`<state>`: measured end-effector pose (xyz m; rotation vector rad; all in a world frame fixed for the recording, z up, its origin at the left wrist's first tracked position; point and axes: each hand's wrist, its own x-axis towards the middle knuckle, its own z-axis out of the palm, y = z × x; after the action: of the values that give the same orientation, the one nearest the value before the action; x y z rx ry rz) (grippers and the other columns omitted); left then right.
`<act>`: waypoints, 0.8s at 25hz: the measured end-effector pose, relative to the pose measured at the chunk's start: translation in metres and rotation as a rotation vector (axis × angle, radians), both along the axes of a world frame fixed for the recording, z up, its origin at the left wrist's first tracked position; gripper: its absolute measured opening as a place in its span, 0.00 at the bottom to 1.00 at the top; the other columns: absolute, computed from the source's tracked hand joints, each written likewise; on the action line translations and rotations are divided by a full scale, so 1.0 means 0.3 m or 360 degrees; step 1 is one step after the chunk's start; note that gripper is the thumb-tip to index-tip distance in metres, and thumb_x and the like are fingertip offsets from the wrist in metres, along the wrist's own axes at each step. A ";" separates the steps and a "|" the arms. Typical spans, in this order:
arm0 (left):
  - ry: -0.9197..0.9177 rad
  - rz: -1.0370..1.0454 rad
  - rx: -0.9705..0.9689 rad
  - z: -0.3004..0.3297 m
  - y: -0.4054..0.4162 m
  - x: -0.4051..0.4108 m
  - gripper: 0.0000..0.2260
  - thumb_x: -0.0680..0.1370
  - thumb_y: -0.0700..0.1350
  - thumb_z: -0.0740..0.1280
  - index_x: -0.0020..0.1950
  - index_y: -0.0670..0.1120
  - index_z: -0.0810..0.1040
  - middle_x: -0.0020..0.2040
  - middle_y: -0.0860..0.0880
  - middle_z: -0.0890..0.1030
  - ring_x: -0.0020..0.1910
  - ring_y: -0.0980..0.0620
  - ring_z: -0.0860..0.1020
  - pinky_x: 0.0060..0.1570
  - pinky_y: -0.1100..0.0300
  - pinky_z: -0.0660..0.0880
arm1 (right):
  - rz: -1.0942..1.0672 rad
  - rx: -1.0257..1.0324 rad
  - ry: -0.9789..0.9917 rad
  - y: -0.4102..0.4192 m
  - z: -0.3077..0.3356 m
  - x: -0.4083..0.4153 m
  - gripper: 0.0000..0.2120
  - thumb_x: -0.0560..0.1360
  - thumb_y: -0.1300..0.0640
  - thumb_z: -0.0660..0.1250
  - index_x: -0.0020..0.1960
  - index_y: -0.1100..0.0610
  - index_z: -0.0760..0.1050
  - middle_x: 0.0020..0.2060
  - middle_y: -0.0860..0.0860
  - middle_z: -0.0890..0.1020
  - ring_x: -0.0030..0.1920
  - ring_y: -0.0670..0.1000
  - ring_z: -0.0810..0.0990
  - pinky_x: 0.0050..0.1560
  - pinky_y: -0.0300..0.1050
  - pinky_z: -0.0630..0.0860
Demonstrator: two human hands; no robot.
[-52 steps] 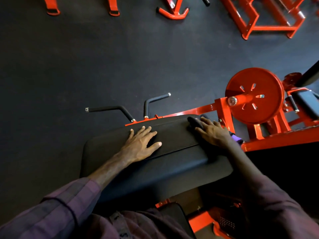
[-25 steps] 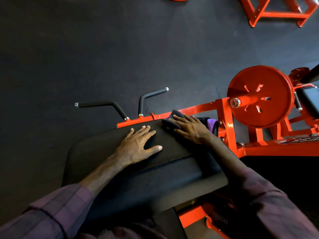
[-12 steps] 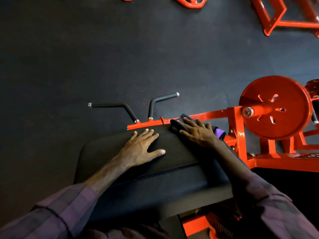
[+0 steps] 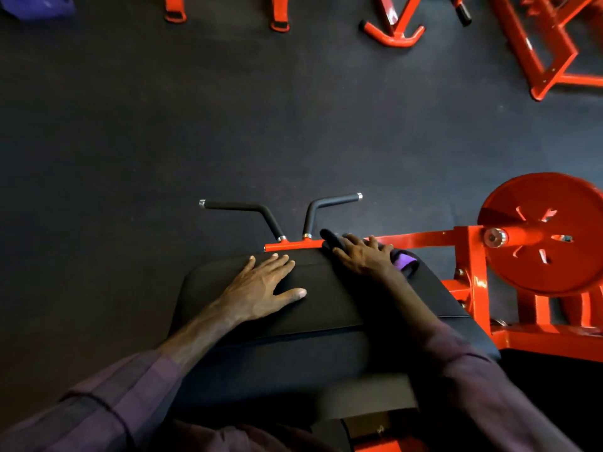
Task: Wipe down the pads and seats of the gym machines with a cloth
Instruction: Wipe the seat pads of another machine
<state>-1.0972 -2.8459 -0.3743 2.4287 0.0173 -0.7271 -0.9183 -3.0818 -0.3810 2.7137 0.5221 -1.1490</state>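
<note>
- Dark rubber floor [image 4: 228, 125] spreads across the gym, with the orange feet of other machines [image 4: 393, 31] along the far side and a purple thing [image 4: 36, 6] in the far left corner, too cut off to make out.
- Close by stands an orange frame [image 4: 470, 288] carrying a wide black pad [image 4: 319, 308]; a round orange weight plate [image 4: 548, 233] hangs on the frame to the right.
- Two black handles [image 4: 241, 208] rise from an orange bar [image 4: 293, 245] just past the pad's far edge.
- The cloth [image 4: 332, 241], dark with a purple patch showing, lies at the pad's far edge, towards its right corner, and laps onto the orange bar.
- The right hand [image 4: 363, 257] lies on top of the cloth, fingers straight and spread, pressing it down flat on the pad; one end of the cloth pokes out beyond the fingertips and the purple part shows by the wrist.
- The left hand [image 4: 264, 287] rests palm down on the bare pad near the middle of its far edge, fingers straight, thumb out to the side, holding nothing.
- The two hands sit side by side, near but not touching.
- Plum-coloured sleeves [image 4: 107, 406] cover both forearms at the near edge.
</note>
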 end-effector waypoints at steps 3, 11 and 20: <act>0.0001 0.0038 0.0018 0.008 0.030 -0.026 0.40 0.80 0.74 0.53 0.86 0.54 0.55 0.86 0.54 0.52 0.85 0.57 0.46 0.83 0.42 0.40 | 0.0200 0.0149 -0.0038 0.138 -0.019 -0.084 0.28 0.85 0.33 0.49 0.84 0.35 0.52 0.84 0.42 0.58 0.83 0.60 0.56 0.77 0.72 0.54; -0.0028 0.0220 0.0042 0.022 0.150 -0.135 0.37 0.81 0.72 0.55 0.85 0.54 0.58 0.86 0.54 0.54 0.85 0.57 0.47 0.83 0.45 0.41 | 0.0152 0.0114 0.0034 0.213 0.001 -0.095 0.30 0.86 0.34 0.48 0.85 0.40 0.50 0.85 0.40 0.55 0.84 0.57 0.53 0.77 0.75 0.51; -0.0109 0.0548 -0.0042 0.020 0.263 -0.279 0.33 0.83 0.67 0.61 0.84 0.51 0.64 0.86 0.52 0.57 0.85 0.55 0.50 0.84 0.49 0.45 | 0.0294 0.0280 0.0071 0.308 0.015 -0.178 0.28 0.86 0.34 0.49 0.84 0.37 0.51 0.84 0.38 0.55 0.84 0.54 0.53 0.79 0.71 0.49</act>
<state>-1.1811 -2.7671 -0.3683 2.3396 0.3862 -0.4844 -0.9717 -2.9895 -0.3764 2.7161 0.8997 -1.1677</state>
